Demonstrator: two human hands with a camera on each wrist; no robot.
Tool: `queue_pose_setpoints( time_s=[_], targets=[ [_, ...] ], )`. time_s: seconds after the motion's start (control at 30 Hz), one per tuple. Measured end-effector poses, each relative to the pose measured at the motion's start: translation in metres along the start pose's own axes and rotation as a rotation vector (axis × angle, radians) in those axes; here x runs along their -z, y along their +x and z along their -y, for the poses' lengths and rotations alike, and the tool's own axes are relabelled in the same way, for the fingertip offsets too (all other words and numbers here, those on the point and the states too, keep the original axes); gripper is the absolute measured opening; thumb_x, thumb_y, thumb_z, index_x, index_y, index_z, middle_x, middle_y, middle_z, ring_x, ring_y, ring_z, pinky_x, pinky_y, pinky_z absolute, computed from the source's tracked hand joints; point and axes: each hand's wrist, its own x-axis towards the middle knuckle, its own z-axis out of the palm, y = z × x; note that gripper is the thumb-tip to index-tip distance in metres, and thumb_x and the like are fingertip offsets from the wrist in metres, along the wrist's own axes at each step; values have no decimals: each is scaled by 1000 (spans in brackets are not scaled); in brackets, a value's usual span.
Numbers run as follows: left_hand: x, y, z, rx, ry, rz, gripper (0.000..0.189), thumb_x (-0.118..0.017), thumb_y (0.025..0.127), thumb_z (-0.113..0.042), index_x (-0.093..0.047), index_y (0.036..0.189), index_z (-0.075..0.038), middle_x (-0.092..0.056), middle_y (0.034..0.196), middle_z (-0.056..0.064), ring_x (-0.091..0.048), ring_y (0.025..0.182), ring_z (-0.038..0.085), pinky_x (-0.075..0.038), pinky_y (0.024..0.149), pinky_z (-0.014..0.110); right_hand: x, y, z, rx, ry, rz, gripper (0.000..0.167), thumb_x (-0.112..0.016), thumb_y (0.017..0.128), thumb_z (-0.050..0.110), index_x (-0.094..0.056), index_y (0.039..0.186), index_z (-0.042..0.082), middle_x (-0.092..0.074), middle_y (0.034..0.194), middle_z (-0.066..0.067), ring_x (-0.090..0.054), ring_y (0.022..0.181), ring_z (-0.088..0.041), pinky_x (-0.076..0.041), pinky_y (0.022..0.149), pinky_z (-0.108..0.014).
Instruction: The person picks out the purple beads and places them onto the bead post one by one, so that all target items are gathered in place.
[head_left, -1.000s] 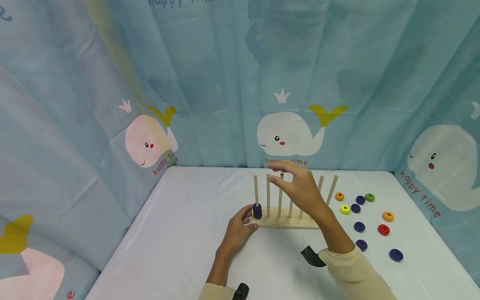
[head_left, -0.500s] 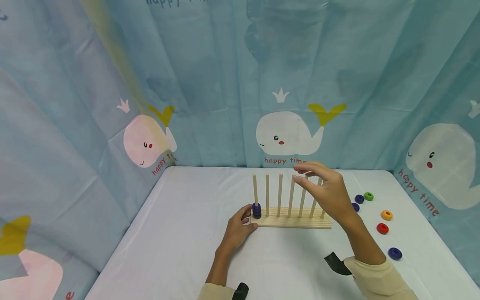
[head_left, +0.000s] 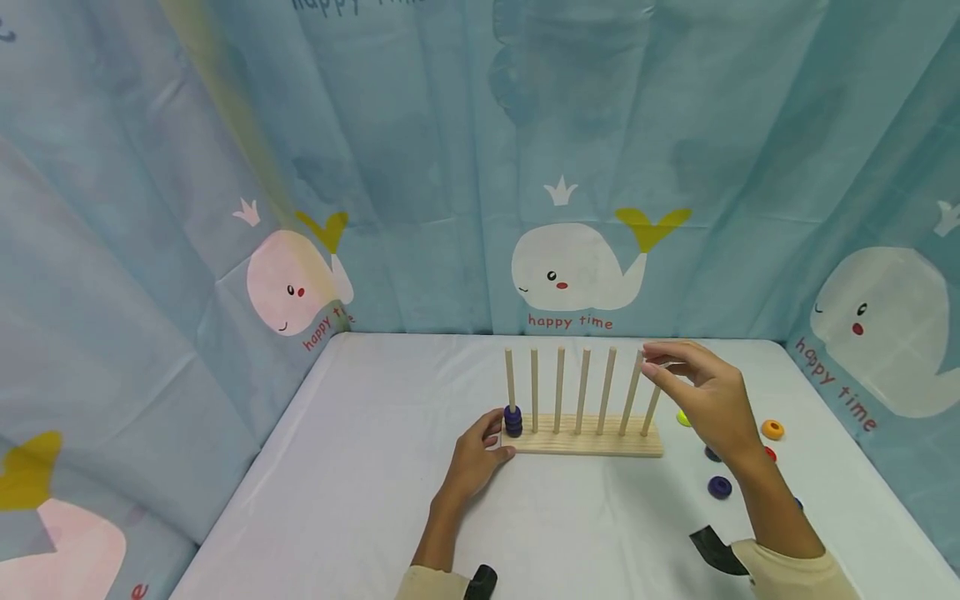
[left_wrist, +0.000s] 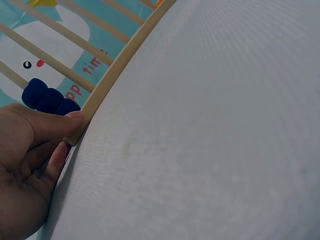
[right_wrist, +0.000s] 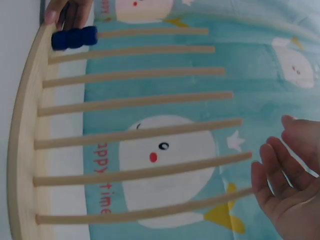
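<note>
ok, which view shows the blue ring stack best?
Right wrist: blue ring stack side-on, unobstructed, three rings distinct. Left wrist shows three too, but the left hand partly covers them. Head shows it much smaller.

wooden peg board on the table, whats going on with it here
A person grips one end of the wooden peg board with the left hand. Three dark blue rings are stacked on the peg nearest that hand; the other six pegs are bare. The right hand, holding no visible ring, is by the tops of the pegs at the far right. Loose rings lie on the table to the right, some partly hidden.
</note>
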Motion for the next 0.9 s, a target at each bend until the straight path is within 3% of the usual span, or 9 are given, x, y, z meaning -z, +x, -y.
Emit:
queue_pose_setpoints(
  time_s=[0.4,0.6,0.9],
  targets=[
    [0,1,2,3,-2,4,66,-81,92,-7,-55,153,-11,-64,145,14,-60,136,32,-54,113,44,24,-29,-32,-131,-89,-17,28,-76,98,6,-75,125,3,-73,114,-6,-66,98,11,-50,91,-1],
    [0,0,2,7,0,10,66,-81,92,-8,-55,153,-12,-63,146,14,-59,137,32,-53,114,46,37,-41,-47,-195,-160,-28,30,-74,101,15,-74,128,4,-74,116,4,-61,103,17,-46,90,3],
    [0,0,2,12,-4,5,66,-81,92,-7,-56,153,-13,-64,145,14,-59,137,32,-52,115,46,54,-49,-69,-328,-222,-37,38,-72,103,26,-71,134,5,-73,113,10,-57,95,23,-45,81,4]
  ],
)
